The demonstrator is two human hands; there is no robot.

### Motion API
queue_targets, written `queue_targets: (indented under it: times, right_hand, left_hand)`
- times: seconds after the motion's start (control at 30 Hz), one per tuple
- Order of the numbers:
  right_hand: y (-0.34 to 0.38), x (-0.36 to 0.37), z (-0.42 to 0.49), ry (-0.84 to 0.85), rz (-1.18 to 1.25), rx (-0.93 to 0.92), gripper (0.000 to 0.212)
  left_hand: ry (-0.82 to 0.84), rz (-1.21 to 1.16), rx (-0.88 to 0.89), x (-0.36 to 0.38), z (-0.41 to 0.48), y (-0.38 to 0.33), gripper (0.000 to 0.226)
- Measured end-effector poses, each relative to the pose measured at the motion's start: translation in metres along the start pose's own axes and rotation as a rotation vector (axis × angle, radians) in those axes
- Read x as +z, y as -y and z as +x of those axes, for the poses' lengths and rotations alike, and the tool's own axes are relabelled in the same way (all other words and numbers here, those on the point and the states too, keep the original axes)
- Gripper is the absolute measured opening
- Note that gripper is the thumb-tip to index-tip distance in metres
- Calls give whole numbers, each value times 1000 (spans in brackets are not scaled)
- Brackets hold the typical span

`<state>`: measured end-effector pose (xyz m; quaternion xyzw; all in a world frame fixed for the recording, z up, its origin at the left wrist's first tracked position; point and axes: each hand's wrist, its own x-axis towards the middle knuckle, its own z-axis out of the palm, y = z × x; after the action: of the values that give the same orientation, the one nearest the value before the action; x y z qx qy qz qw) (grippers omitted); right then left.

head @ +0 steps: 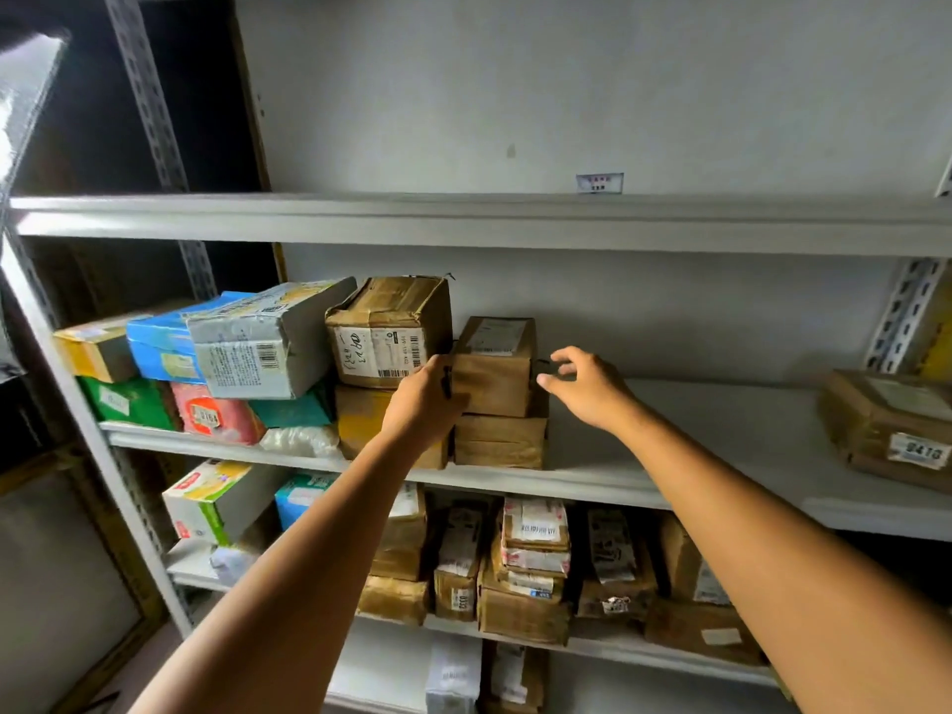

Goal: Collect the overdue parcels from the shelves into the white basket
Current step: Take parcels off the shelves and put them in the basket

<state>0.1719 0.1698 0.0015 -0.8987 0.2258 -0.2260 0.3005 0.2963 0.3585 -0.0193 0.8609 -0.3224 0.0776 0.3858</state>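
On middle shelf point(669, 456): small parcel point(494, 368) atop stack point(499, 440), centre. Box point(386, 332) just beside at 9 o'clock, cartons point(247, 342) beyond it. Lone parcel point(886, 425) at 3 o'clock, well apart.

Parcels point(389, 332) on pale metal shelves point(695, 435)

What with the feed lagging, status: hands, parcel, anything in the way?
Left hand grips small brown parcel, left edge; right hand open at its right edge. Parcel stacked on lower box. Taller taped box tight on its left.
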Motion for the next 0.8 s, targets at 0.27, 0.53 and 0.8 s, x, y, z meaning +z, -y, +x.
queue_targets:
  times: [0.27,0.53,0.8]
  right_hand:
    - [-4,19,21,25,73,-5,53]
    - [-9,21,27,-16,145,-2,56]
    - [-32,8,21,-83,196,-25,51]
  left_hand:
    - [-39,-63,-2,9,7,4,62]
    - [36,-162,8,15,17,3,74]
    - [-5,-267,15,34,23,-1,70]
